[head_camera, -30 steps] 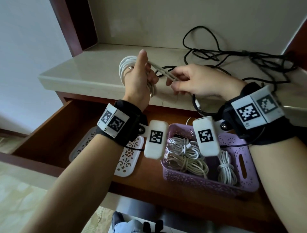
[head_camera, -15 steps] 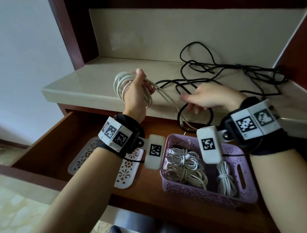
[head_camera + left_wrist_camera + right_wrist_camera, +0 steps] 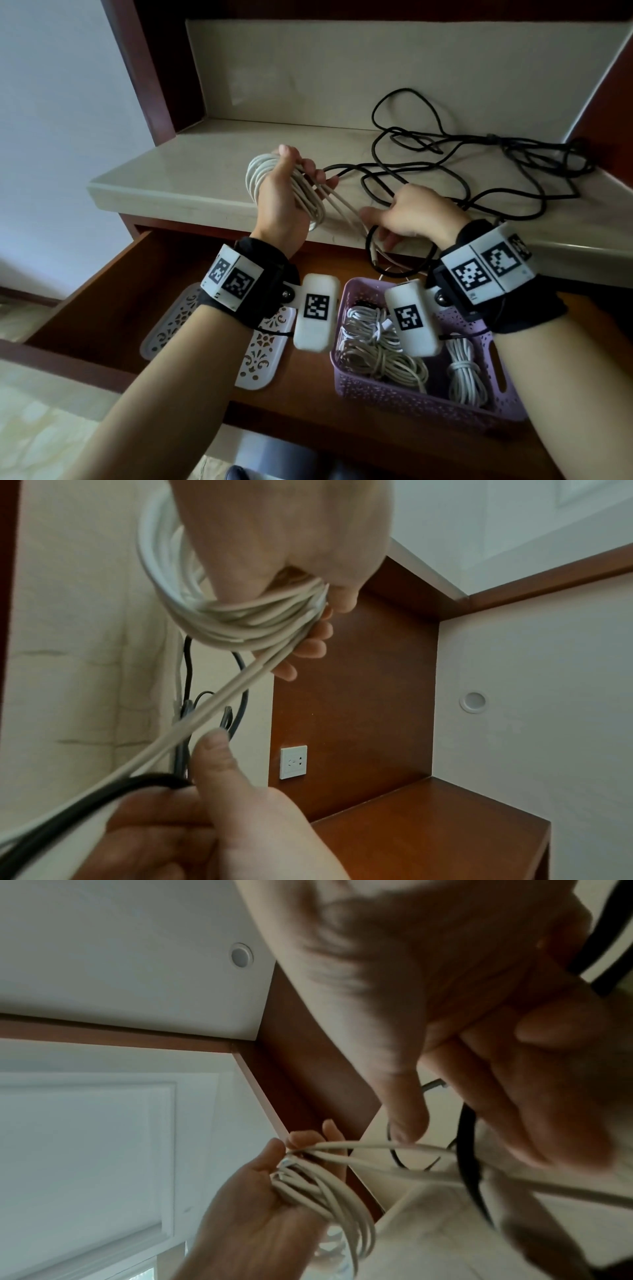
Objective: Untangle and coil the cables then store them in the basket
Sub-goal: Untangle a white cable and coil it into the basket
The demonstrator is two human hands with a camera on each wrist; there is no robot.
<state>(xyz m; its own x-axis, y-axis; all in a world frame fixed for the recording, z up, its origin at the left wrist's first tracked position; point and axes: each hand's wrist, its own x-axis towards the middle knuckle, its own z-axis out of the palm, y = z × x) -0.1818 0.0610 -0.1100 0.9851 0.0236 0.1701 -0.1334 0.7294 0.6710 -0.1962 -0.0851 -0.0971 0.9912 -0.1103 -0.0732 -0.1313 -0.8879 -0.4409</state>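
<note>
Now white cable (image 3: pixel 310 202) coiled around left hand (image 3: pixel 279 202)

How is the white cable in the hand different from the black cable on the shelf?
The white cable is pale and wound into neat loops; the black cable is dark and sprawls in a loose tangle. The left hand grips the white cable up in the air, while most of the black cable lies on the shelf. The white cable is nearly coiled; the black one is not. Both are long, thin and outside the basket.
</note>
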